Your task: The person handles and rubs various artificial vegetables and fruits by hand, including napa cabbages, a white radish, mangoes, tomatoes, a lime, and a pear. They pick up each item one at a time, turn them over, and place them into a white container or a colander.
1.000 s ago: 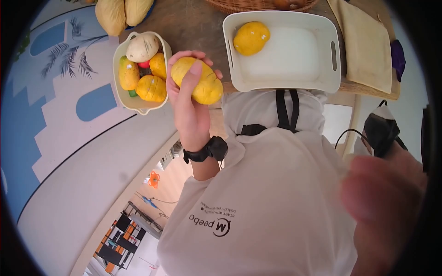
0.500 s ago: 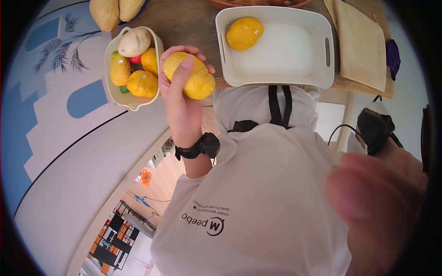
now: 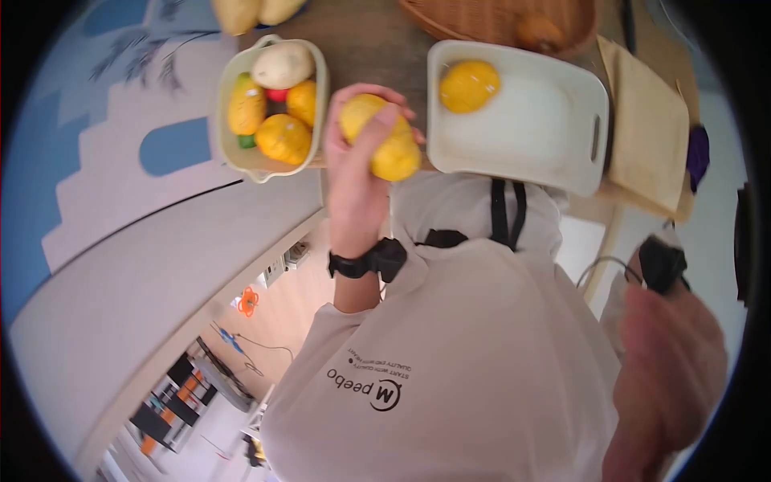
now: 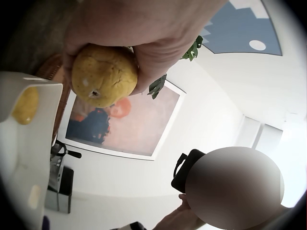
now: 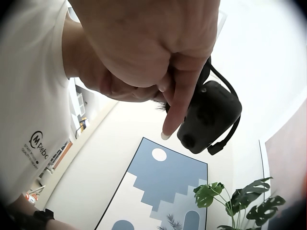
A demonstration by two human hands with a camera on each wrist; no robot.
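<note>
My left hand grips a yellow oval fruit, with the thumb laid across its top. A stem scar shows on the rounded end of the fruit in the left wrist view. The hand is between a small cream basket and a white tray. Inside the tray lies another yellow fruit. At the right of the head view my right hand is raised, blurred. In the right wrist view one finger extends beside the black head camera; I cannot tell whether it holds it.
Several yellow fruits and a pale one fill the cream basket. Behind the tray is a wicker basket with a brown round item. A folded beige cloth lies right of the tray, near the edge of the wooden table.
The head view has shifted, so the table things appear farther right and the wicker basket shows more. The left hand still grips the fruit. The right hand now appears smaller and farther from the head camera.
</note>
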